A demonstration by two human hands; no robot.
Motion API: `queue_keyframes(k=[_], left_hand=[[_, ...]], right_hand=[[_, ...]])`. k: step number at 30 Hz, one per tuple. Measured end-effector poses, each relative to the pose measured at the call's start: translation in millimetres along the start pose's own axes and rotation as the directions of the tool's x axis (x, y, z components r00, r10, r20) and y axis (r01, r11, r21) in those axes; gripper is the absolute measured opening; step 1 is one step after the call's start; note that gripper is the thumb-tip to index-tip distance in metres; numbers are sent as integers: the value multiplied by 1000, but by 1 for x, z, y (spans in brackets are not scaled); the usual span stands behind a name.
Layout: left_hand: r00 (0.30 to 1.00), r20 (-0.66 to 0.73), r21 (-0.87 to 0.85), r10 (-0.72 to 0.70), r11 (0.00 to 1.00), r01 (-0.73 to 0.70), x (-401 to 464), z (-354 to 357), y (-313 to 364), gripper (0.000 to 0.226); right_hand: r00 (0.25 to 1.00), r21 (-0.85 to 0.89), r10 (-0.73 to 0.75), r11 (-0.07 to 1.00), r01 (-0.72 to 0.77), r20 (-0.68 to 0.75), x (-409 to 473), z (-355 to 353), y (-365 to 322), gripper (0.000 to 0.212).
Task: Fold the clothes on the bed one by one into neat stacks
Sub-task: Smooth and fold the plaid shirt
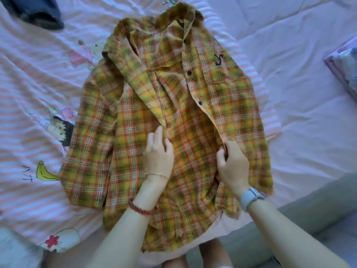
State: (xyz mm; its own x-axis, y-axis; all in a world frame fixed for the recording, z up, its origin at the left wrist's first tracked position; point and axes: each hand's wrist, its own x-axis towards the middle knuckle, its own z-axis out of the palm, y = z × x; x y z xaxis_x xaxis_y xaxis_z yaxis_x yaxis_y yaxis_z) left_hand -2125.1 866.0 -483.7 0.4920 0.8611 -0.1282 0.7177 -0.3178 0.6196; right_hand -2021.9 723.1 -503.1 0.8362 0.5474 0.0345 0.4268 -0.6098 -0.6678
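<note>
1. Plaid shirt (168, 105): a yellow-and-orange checked button-front garment lying front-up and unbuttoned across the middle of the bed (309, 93), collar toward the far edge, hem toward the near edge where the person stands
2. Left hand (158, 153): lies on the shirt's left front panel near the centre opening; fingers mostly straight, fingertips curling slightly into the cloth, seemingly pressing and smoothing, not gripping
3. Right hand (231, 163): thumb and fingers curled round the edge of the right front panel, pinching the placket and lifting it a little off the layer beneath
4. Handling, as judged: the fabric looks light, soft and limp, wrinkling freely; it will not hold a shape unsupported and will drag on the sheet rather than slide cleanly; nothing fragile apart from the dark buttons (189, 72) and the frayed hem
5. Where to take hold, as judged: along the placket edges to close the front, then at shoulder seam and hem corner together so each side folds as one straight line
6. Left sleeve (88, 144): spread toward the left edge of the bed, lying over the striped cartoon-print sheet (34, 89)
7. Dark garment (34, 14): bunched at the far left corner, well apart from the shirt
</note>
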Motion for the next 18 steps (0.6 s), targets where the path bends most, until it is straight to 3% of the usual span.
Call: queue_keyframes(k=[2, 3, 5, 6, 7, 8, 11, 13, 18], left_hand=[[973, 216, 89, 82, 991, -103, -7, 3, -5, 51], [929, 367, 161, 41, 981, -107, -7, 5, -7, 55], [821, 561, 215, -105, 976, -22, 9, 5, -13, 50], [825, 551, 183, -124, 983, 26, 18, 3, -19, 43], [861, 495, 147, -120, 988, 53, 25, -2, -19, 37], [902, 416, 110, -118, 991, 79, 35, -6, -20, 33], [961, 213, 28, -176, 984, 174, 71, -19, -19, 27], [977, 137, 16, -161, 987, 160, 95, -22, -12, 27], [992, 48, -7, -117, 993, 117, 164, -14, -2, 32]], right_hand=[[976, 12, -218, 976, 218, -20, -8, -9, -12, 29], [953, 6, -290, 957, 291, 92, -13, -10, -14, 32], [828, -38, -214, 962, 272, 519, -13, -9, -17, 40], [706, -85, -113, 968, 238, 699, -12, -7, -16, 40], [623, -115, -34, 974, 197, 782, -9, -6, -14, 39], [628, -115, -10, 981, 157, 778, -6, -5, -13, 38], [827, -74, -24, 994, 79, 562, 20, -4, -18, 35], [908, -54, -47, 996, 76, 416, 49, 3, -28, 33], [964, -144, -53, 985, 93, 259, 148, 35, -59, 37]])
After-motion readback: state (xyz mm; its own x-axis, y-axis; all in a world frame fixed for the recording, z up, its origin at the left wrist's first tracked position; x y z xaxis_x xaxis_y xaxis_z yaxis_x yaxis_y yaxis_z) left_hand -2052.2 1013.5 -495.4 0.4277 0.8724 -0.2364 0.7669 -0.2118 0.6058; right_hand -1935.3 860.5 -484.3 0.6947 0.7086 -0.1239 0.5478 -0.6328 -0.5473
